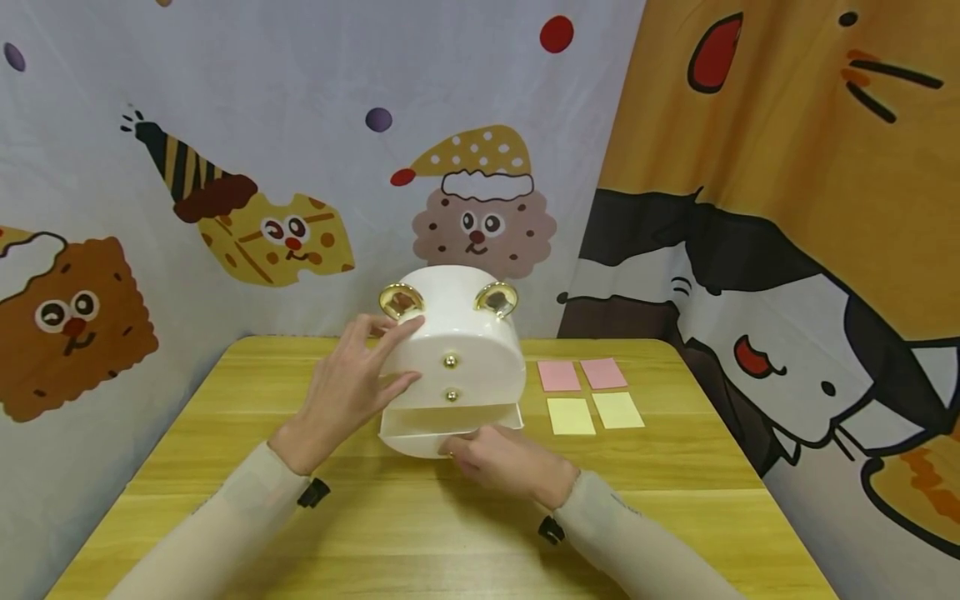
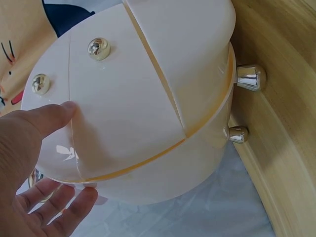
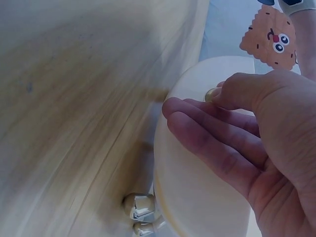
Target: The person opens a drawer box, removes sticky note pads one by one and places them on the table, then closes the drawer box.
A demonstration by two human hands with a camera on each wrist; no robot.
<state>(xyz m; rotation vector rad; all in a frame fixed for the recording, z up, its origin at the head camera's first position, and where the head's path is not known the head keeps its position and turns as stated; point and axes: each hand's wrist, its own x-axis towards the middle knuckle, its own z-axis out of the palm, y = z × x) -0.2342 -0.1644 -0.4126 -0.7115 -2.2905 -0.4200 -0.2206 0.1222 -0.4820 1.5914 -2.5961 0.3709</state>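
Note:
A white rounded desktop drawer cabinet [image 1: 453,300] with two gold ear-shaped pieces on top stands on the table. Its bottom drawer [image 1: 412,444] is pulled partway out, while the two drawers above, each with a gold knob [image 1: 450,361], sit in. My right hand [image 1: 510,458] pinches the bottom drawer's gold knob [image 3: 210,95] between thumb and index finger; the other fingers extend along the drawer front. My left hand [image 1: 348,379] rests on the cabinet's left side, fingers spread. In the left wrist view its thumb [image 2: 54,118] touches the front, with the other fingertips at the side.
Right of the cabinet lie two pink sticky notes [image 1: 558,376] and two yellow sticky notes [image 1: 572,417] on the wooden table [image 1: 420,533]. A cartoon-printed cloth [image 1: 300,75] hangs behind the table and along its sides.

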